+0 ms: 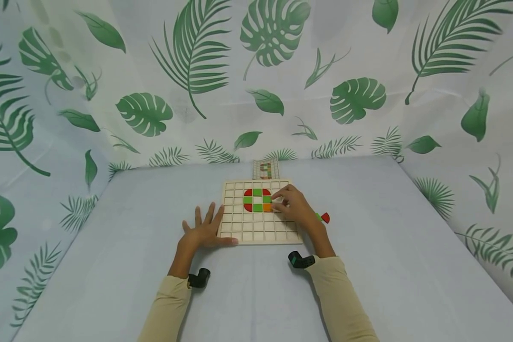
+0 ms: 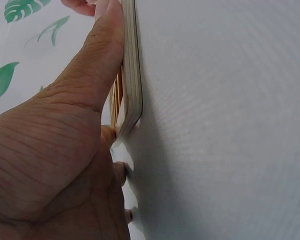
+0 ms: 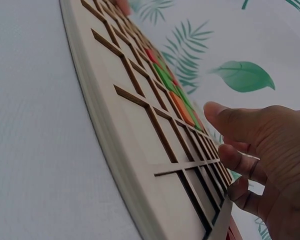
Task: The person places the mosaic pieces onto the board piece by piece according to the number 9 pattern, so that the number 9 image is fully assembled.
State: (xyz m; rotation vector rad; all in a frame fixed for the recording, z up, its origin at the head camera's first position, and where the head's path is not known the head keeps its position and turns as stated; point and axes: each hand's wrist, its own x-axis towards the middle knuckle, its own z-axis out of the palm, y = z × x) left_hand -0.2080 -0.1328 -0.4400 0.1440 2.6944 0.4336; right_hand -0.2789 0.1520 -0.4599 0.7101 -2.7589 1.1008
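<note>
A wooden grid board (image 1: pixel 239 228) lies on the table, with red, green and orange pieces set in a ring around one bare cell. My left hand (image 1: pixel 203 234) spreads its fingers at the board's left side, its thumb (image 2: pixel 102 45) resting along the front edge. Over the board's right half, my right hand (image 1: pixel 297 205) bends its fingers beside the green piece (image 1: pixel 267 199) and the orange piece (image 1: pixel 268 207). In the right wrist view, its thumb (image 3: pixel 230 117) and fingers stand apart with no piece visible between them. Whether a fingertip touches a piece is unclear.
A small pattern card (image 1: pixel 266 169) stands behind the board, printed with a coloured grid. Right of the board, partly behind my right forearm, lie a red fan-shaped piece (image 1: pixel 326 217) and a green piece (image 1: pixel 318 217). Leaf-patterned cloth (image 1: pixel 299 104) walls the back and sides.
</note>
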